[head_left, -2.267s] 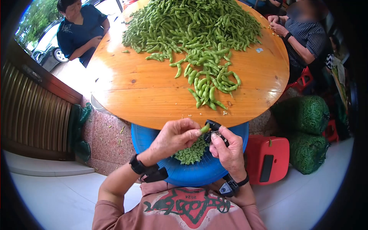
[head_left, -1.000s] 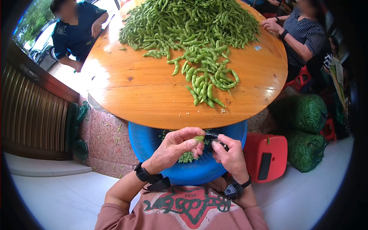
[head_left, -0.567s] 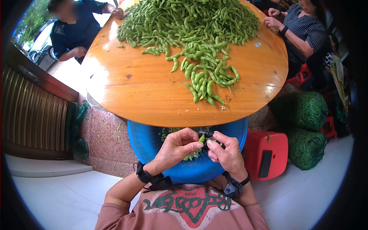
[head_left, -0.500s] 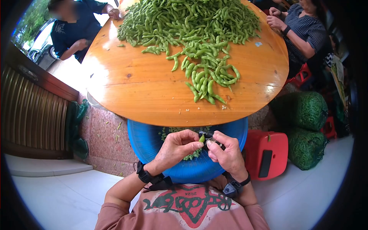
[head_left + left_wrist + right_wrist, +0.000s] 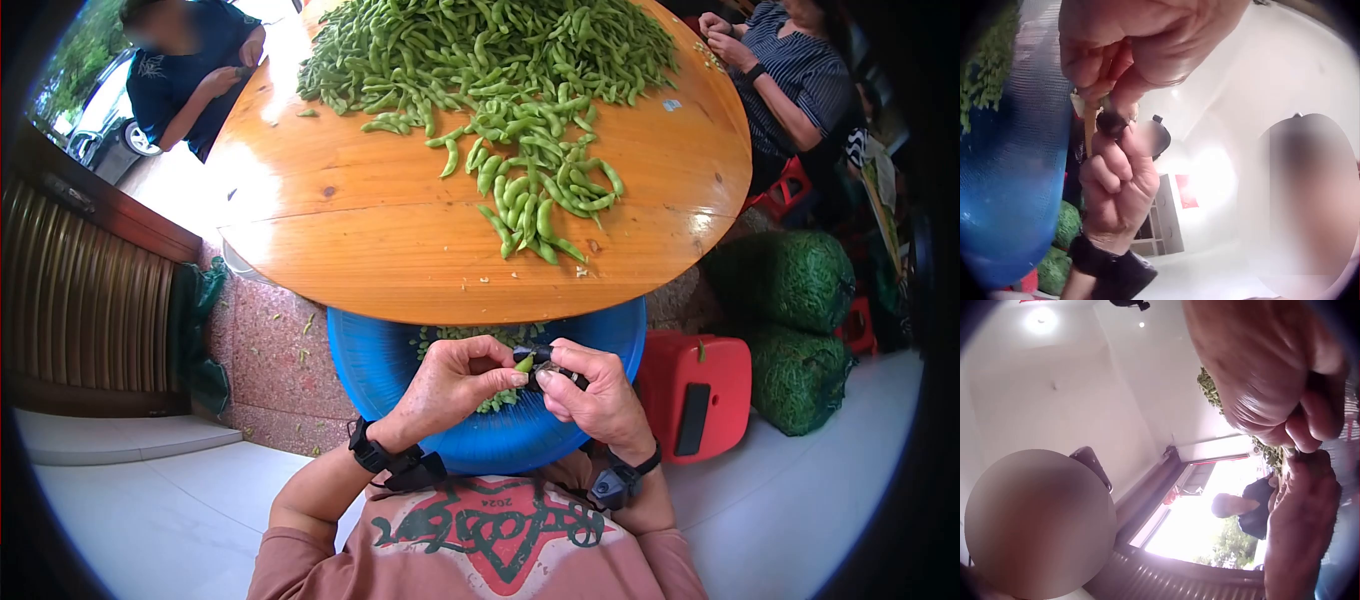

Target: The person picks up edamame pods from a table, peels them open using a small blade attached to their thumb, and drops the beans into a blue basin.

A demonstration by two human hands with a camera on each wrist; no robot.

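Both hands meet lower centre, just below table edge (image 5: 480, 318), over blue basin (image 5: 400, 380); left hand (image 5: 455, 385) pinches small green pod (image 5: 524, 363), right hand (image 5: 590, 395) grips dark tool (image 5: 548, 362)

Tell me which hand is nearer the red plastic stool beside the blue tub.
Right. The right hand is over the blue tub's right half, on the red stool's side. The left hand sits further left, beyond the pod pinched between both hands.
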